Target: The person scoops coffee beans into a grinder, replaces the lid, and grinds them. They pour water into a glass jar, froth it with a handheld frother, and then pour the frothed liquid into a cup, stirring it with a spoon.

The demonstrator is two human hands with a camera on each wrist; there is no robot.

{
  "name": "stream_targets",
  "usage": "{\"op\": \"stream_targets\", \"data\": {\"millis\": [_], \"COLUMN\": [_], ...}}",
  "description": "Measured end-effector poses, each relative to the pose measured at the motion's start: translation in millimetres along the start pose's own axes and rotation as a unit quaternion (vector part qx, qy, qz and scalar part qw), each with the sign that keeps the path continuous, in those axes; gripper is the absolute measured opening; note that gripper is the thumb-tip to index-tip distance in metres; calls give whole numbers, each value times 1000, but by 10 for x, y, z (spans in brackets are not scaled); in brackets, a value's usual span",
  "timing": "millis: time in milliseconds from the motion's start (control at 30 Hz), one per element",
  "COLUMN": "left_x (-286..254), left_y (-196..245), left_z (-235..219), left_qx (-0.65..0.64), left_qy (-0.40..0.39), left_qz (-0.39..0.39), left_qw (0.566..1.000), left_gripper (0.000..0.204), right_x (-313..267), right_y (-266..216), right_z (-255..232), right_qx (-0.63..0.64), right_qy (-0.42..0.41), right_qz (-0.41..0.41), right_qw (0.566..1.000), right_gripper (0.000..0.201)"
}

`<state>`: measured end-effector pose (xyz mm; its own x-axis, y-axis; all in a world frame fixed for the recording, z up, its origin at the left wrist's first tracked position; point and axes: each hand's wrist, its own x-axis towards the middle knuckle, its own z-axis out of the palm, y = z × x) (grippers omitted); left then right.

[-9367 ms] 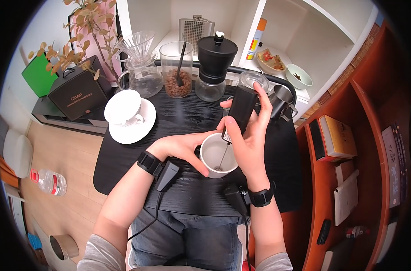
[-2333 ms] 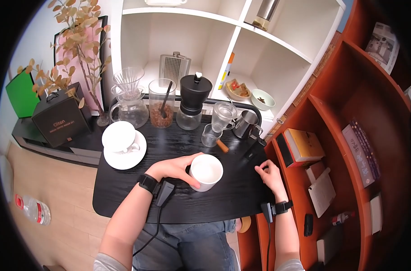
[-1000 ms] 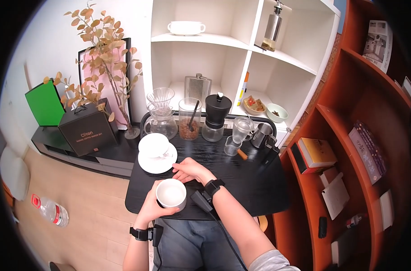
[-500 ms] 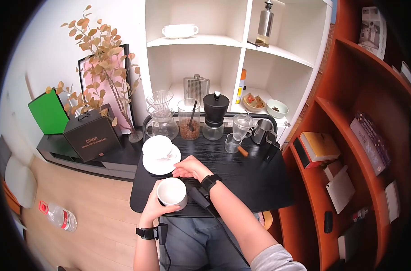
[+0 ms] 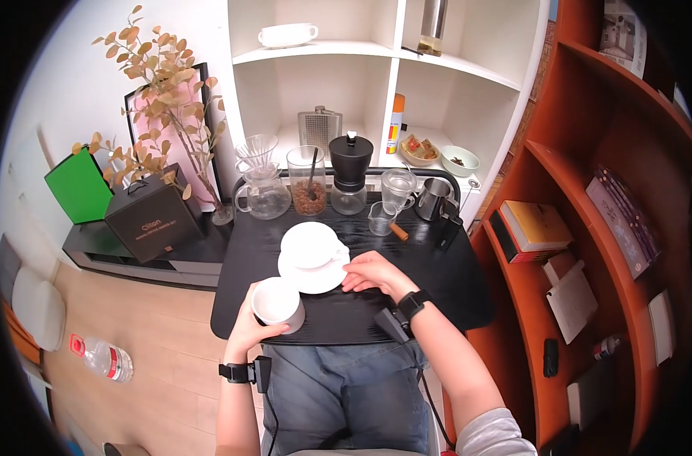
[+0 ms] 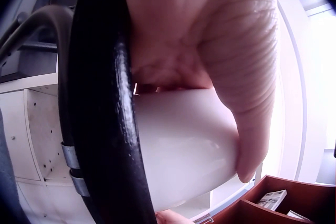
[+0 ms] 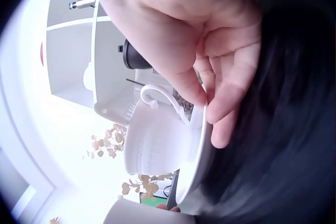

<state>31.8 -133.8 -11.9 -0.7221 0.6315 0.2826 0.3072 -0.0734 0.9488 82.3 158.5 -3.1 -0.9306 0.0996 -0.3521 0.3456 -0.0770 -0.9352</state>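
Observation:
In the head view my left hand (image 5: pixel 245 323) grips a white mug (image 5: pixel 277 302) at the table's front left; the left wrist view has the thumb along the side of the mug (image 6: pixel 189 145). My right hand (image 5: pixel 378 275) pinches the rim of a white saucer (image 5: pixel 313 283). A white teacup (image 5: pixel 309 245) stands on that saucer, its handle towards my right hand. Up close in the right wrist view, thumb and fingers hold the saucer (image 7: pixel 202 153) edge beside the teacup (image 7: pixel 157 140).
On the black table (image 5: pixel 437 304), a glass dripper on a carafe (image 5: pixel 264 196), a glass of beans (image 5: pixel 309 199), a black coffee grinder (image 5: pixel 351 171), small glass pitchers (image 5: pixel 384 220) and a steel jug (image 5: pixel 435 201) stand along the back. A brown bookcase (image 5: pixel 505 304) borders the right side.
Earlier my right hand held a black milk frother in the mug, then let it go. It reached the saucer and has brought it, with the teacup, rightwards. My left hand moved the mug left.

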Motion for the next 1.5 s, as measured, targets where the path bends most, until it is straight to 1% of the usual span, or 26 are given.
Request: {"op": "stream_targets", "data": {"millis": [133, 200, 267, 333, 367, 400, 500, 533, 600, 633, 667, 733, 933, 1033, 1200, 1300, 1467, 1500], "left_x": [-8, -7, -8, 4, 1, -5, -5, -1, -1, 8, 18, 53, 230, 383, 642, 780, 940, 966], "left_y": [-54, -38, 35, 42, 37, 18, -14, -3, 35, 69, 95, 119, 285, 380, 581, 656, 624, 617], "left_z": [-23, 1, 67, 70, 62, 46, 26, 50, 112, 153, 188, 232, 370, 409, 470, 482, 464, 460], "left_qx": [4, 8, -27, -26, -28, -26, 11, 10, 12, 22, 31, 54, 104, 145, 155, 205, 256, 281], "left_qy": [1, 1, 39, 35, 32, 32, 18, 28, 38, 54, 69, 75, 81, 83, 88, 80, 80, 75], "left_qz": [-2, -9, 16, 10, 7, 5, -12, -6, -4, -5, -7, -6, 18, 42, 72, 105, 118, 130], "left_qw": [1000, 1000, 999, 999, 999, 999, 1000, 1000, 999, 998, 997, 996, 991, 985, 981, 970, 956, 948], "left_gripper": [75, 76, 76, 77, 77, 77, 77, 76, 75, 74, 74, 74, 74, 75, 75, 72, 73, 72], "right_x": [-228, -349, -382, -415, -406, -405, -402, -395, -402, -411, -420, -428, -445, -440, -432, -439, -442, -446], "right_y": [59, 58, 115, 150, 184, 214, 315, 335, 373, 376, 382, 374, 354, 367, 384, 391, 386, 383], "right_z": [-322, -441, -566, -667, -691, -701, -644, -609, -537, -501, -495, -509, -509, -521, -535, -538, -544, -541], "right_qx": [-35, -42, -10, -4, 2, 4, 43, 46, 26, 30, 33, 64, 62, 63, 62, 62, 54, 55], "right_qy": [-13, 5, 31, 66, 77, 75, 153, 150, 228, 237, 234, 239, 231, 227, 216, 211, 210, 211], "right_qz": [14, 14, 6, -10, -42, -41, -145, -144, -210, -227, -224, -242, -243, -246, -248, -249, -244, -243], "right_qw": [999, 999, 999, 998, 996, 996, 977, 977, 950, 944, 945, 938, 940, 940, 942, 943, 945, 945], "right_gripper": [19, 19, 18, 19, 23, 23, 33, 33, 35, 35, 35, 33, 32, 32, 30, 29, 26, 26]}}
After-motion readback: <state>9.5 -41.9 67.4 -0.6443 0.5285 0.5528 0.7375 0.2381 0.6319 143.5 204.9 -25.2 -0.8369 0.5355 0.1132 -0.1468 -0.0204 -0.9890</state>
